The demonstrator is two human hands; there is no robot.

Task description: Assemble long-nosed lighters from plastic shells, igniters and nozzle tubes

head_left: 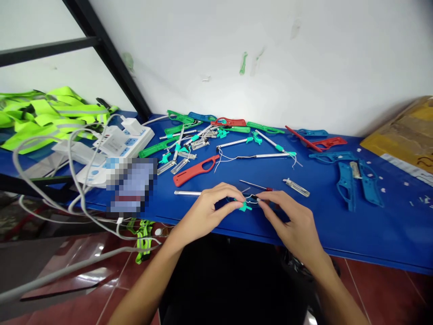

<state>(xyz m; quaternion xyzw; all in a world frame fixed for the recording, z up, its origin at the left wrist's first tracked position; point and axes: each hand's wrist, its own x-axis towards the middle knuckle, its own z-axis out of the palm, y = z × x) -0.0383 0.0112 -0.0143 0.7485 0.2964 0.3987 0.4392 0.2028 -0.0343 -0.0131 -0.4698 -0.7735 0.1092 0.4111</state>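
My left hand point(216, 208) is closed in a pinch on a small green plastic part point(245, 206) with white wires, above the front of the blue table point(338, 225). Facing it, my right hand point(287, 215) pinches a small black part point(253, 197) at the end of the wires. A silver metal tube point(187, 193) extends to the left from behind my left fingers. Just behind my hands lies a screwdriver point(253, 184) with a red handle, partly hidden by my right fingers. A clear lighter body point(297, 187) rests behind my right hand.
Red casing half point(196, 170), green casings point(158, 146), tubes and clear lighter bodies lie farther back. Blue casings point(345, 185) and a cardboard box point(402, 135) are at right. A power strip point(135, 141) with white cables, a blurred phone point(133, 186) and yellow-green straps point(57, 113) occupy the left.
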